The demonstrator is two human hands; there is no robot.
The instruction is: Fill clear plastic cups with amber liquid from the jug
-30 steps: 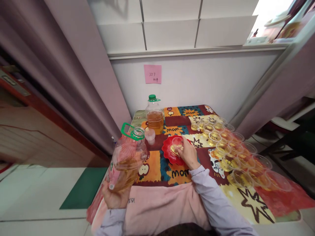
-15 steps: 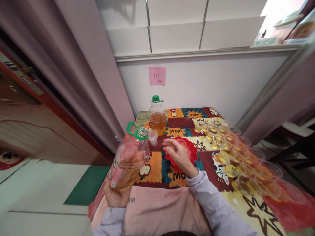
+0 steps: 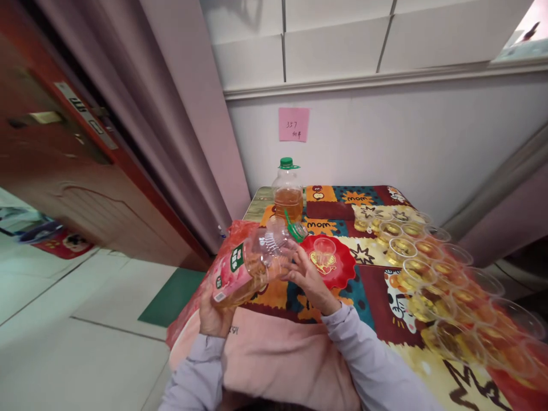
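Observation:
My left hand (image 3: 216,314) grips the base of a big clear plastic drink bottle (image 3: 252,265) with a pink label and amber liquid inside. The bottle leans to the right, its green-ringed, uncapped mouth above the left edge of a red scalloped plate (image 3: 345,268). Against the bottle's shoulder, my right hand (image 3: 306,274) curls its fingers and steadies it. On the plate stands a small clear plastic cup (image 3: 324,254), just right of the bottle mouth. Whether liquid is flowing cannot be made out.
A second bottle (image 3: 287,197), green-capped and partly filled, stands behind, near the wall. Rows of clear cups with yellowish liquid (image 3: 422,271) cover the table's right side. A patterned tablecloth (image 3: 370,297) lies under them, and a pink cloth (image 3: 282,354) lies along the near edge.
The bottle has tipped further to the right, its mouth now near the plate. My right hand has moved from above the plate onto the bottle. The view has turned left.

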